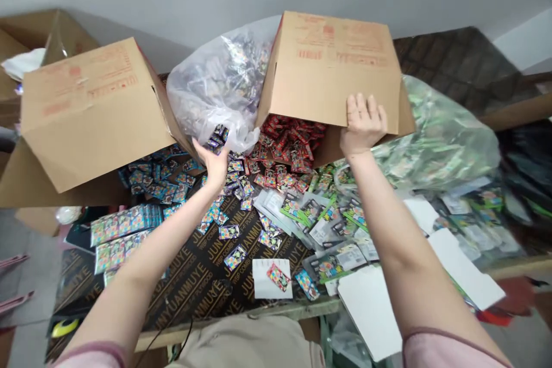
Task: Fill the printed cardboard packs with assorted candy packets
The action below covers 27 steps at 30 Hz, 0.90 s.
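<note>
My left hand reaches to the mouth of a clear plastic bag full of small packets, its fingers closed around a few dark packets there. My right hand lies with fingers spread on the lower edge of a tipped cardboard box; red packets spill out beneath it. Blue packets spill from another tipped cardboard box at the left. Loose packets in several colours cover the dark table.
A clear bag of green packets lies at the right. White cards lie along the table's near edge, one bearing a red packet. Stacked blue sheets sit at the left. More cardboard boxes stand at the far left.
</note>
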{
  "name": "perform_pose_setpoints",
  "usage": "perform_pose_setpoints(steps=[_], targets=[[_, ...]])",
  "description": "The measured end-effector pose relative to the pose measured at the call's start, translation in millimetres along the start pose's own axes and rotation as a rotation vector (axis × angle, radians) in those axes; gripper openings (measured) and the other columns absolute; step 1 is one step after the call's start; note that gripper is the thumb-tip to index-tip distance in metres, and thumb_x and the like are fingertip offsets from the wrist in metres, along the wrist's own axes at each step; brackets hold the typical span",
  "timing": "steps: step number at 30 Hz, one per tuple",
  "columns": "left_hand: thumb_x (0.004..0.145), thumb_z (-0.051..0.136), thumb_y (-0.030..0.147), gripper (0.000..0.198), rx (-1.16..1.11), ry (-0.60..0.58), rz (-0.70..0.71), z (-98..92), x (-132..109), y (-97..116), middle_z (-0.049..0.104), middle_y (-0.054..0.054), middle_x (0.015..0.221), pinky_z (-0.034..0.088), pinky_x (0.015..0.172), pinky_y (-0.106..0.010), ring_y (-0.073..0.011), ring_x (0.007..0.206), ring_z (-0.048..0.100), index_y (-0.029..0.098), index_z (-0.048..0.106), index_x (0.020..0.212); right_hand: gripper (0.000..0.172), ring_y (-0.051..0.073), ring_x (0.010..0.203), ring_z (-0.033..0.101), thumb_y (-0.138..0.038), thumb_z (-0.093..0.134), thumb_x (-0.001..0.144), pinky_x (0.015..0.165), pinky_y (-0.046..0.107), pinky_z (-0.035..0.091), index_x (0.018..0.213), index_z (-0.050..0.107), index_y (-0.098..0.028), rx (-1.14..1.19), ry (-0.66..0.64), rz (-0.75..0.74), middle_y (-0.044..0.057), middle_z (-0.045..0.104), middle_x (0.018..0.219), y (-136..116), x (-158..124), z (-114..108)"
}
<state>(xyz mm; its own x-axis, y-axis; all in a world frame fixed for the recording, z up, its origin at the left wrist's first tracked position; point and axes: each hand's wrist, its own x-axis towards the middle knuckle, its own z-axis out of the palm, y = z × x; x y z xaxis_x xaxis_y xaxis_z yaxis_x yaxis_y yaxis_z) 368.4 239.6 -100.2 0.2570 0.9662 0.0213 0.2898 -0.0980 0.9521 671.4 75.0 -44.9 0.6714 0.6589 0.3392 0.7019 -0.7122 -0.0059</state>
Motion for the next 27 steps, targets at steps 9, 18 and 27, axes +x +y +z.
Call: perform_pose_setpoints(steps=[9, 18, 27], targets=[[0.081, 0.065, 0.042, 0.066, 0.713, -0.230, 0.317, 17.1, 117.2, 107.2, 0.037, -0.016, 0.147, 0.024, 0.112, -0.054, -0.0380, 0.138, 0.029, 0.015, 0.043, 0.137, 0.060, 0.037, 0.144, 0.012, -0.020, 0.047, 0.088, 0.105, 0.063, 0.016, 0.146, 0.035, -0.008, 0.233, 0.074, -0.218, 0.024, 0.022, 0.154, -3.5, -43.4, 23.9], [0.078, 0.073, 0.045, 0.077, 0.837, -0.241, 0.246, -26.8, 183.5, 96.8, 0.029, -0.024, 0.146, 0.024, 0.110, -0.061, -0.0452, 0.134, 0.031, 0.002, 0.039, 0.132, 0.072, 0.034, 0.139, 0.030, -0.044, 0.039, 0.093, 0.109, 0.059, 0.027, 0.152, 0.011, -0.014, 0.897, -0.086, -0.414, 0.022, 0.026, 0.151, -216.2, -51.8, 45.7], [0.091, 0.054, 0.045, 0.062, 0.648, -0.593, 0.267, -107.8, -77.5, 27.8, 0.034, -0.010, 0.150, 0.042, 0.103, -0.047, -0.0307, 0.131, 0.043, 0.025, 0.031, 0.144, 0.057, 0.029, 0.143, 0.025, -0.037, 0.032, 0.098, 0.112, 0.056, 0.027, 0.150, 0.021, -0.019, 0.983, -0.168, -0.395, 0.014, 0.022, 0.156, -186.1, -100.9, 63.5]])
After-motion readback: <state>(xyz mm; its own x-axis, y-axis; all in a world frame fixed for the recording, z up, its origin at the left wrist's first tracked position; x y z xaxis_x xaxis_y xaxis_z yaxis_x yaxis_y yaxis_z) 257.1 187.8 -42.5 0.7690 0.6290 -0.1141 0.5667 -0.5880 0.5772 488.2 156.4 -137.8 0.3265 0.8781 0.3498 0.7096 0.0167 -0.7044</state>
